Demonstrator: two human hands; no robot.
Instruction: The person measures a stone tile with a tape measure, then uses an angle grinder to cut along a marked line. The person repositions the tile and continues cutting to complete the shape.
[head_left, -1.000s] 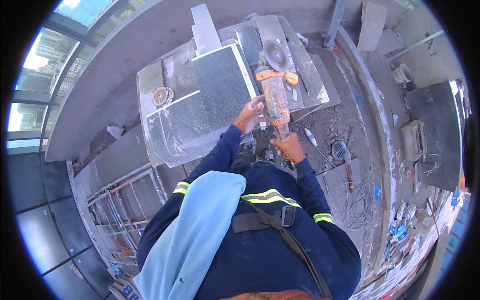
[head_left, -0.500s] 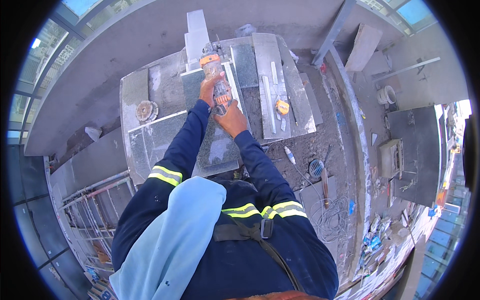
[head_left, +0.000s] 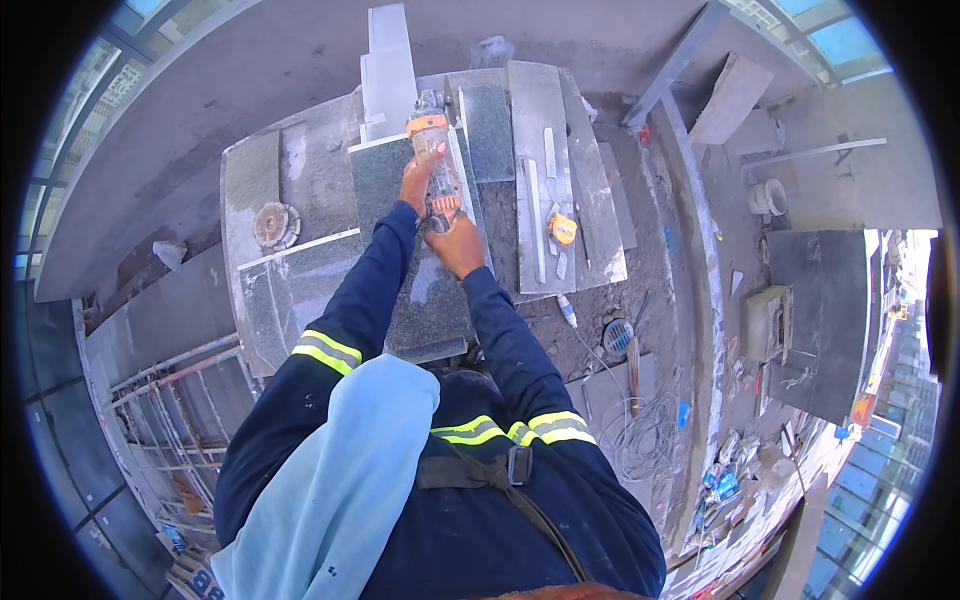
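Observation:
A dusty angle grinder (head_left: 435,168) with orange bands is in both my hands, stretched out over the stone slabs. My left hand (head_left: 418,182) wraps round the middle of its body. Behind it, my right hand (head_left: 457,246) grips the rear end nearer to me. The grinder's head points away from me, over the far part of a dark grey stone slab (head_left: 378,172) with a pale edge. Whether its disc touches stone is too small to tell. Another dark slab (head_left: 435,300) lies beneath my forearms.
Round grinding discs (head_left: 272,225) lie left on the worktop. To the right are a yellow-orange tape measure (head_left: 562,229) and a pale strip (head_left: 536,215). White tile pieces (head_left: 388,80) stand beyond the grinder. A cable with a connector (head_left: 568,312) and a drain cover (head_left: 618,337) lie lower right.
The view has shifted slightly, and the slabs and discs appear farther left. Against the slabs, the grinder sits a little farther right. Both hands keep their hold on it.

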